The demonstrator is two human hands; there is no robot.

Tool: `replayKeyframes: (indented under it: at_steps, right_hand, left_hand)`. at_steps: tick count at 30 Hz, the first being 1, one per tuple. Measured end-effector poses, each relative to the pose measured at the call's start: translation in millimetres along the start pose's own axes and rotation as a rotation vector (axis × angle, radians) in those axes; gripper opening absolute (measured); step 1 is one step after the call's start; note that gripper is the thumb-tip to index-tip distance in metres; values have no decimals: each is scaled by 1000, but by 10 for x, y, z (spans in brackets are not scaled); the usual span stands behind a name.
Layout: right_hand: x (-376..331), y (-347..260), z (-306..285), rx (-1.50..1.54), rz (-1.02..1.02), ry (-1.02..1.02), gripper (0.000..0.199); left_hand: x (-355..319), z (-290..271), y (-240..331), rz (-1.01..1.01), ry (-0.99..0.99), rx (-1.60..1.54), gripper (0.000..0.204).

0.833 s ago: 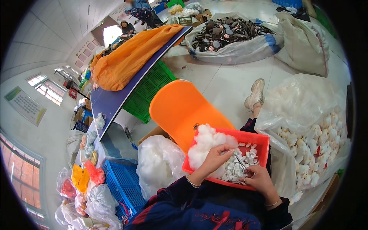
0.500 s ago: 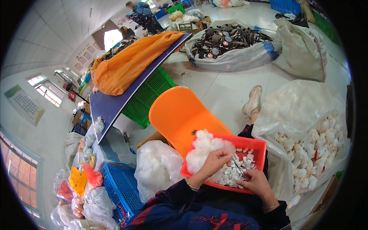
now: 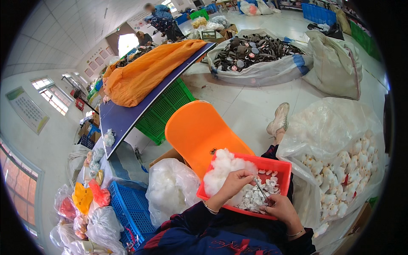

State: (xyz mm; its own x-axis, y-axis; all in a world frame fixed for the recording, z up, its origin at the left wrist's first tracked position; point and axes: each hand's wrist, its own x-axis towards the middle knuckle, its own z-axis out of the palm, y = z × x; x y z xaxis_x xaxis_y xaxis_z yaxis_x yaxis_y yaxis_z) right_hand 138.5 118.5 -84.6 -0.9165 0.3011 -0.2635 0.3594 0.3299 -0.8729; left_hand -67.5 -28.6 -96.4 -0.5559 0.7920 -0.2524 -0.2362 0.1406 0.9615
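Across my lap rests a red plastic tray (image 3: 287, 178). Fluffy white stuffing (image 3: 225, 173) fills its left side, and many small white pieces (image 3: 254, 199) lie loose on the right. My right hand (image 3: 282, 209) is closed round the handle end of a thin metal tool (image 3: 260, 189), which looks like tweezers or forceps. The tool's tip points up and left to my left hand (image 3: 236, 183). My left thumb and fingers are pinched together at that tip, over the tray; what they hold is too small to make out, perhaps a white piece.
An orange plastic chair (image 3: 197, 131) stands just beyond the tray. Left of it are a clear bag of stuffing (image 3: 170, 193) and a blue crate (image 3: 127, 210). At right sits a bag of white plush pieces (image 3: 340, 174). Farther off lies a sack of dark plush parts (image 3: 255, 51).
The whole view has shifted slightly, the tray now sitting a little lower. Both hands stay over the tray, the tool still between them.
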Motion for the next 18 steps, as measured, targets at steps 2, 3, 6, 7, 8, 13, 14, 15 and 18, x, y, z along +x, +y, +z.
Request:
replayKeyframes:
  at_steps: [2,3,6,7,8,13,14,15,18]
  right_hand:
    - [-4,-5,-1,0,-9,4,33]
    - [-5,-10,-2,-1,-14,5,33]
    - [-2,-35,1,-7,-24,23,32]
    - [4,-21,7,-10,-35,28,32]
    - [10,5,25,-12,-45,32,32]
    - [-10,-11,20,-34,-32,30,32]
    - [-10,-10,16,-41,-30,25,32]
    - [-10,-8,12,-49,-27,20,32]
    - [-5,19,29,-47,-38,27,32]
  left_hand:
    - [-9,26,-19,6,14,-61,19]
    - [-15,40,-9,9,21,-91,19]
    - [-52,47,155,-73,-21,-69,19]
    - [-41,41,142,-100,-16,-60,20]
    - [-32,25,114,-128,-9,-50,20]
    - [-5,-8,41,-75,13,-9,20]
    - [-12,-15,64,-71,7,-16,20]
    - [-16,-18,76,-68,1,-23,20]
    - [23,-26,-60,34,-15,-5,19]
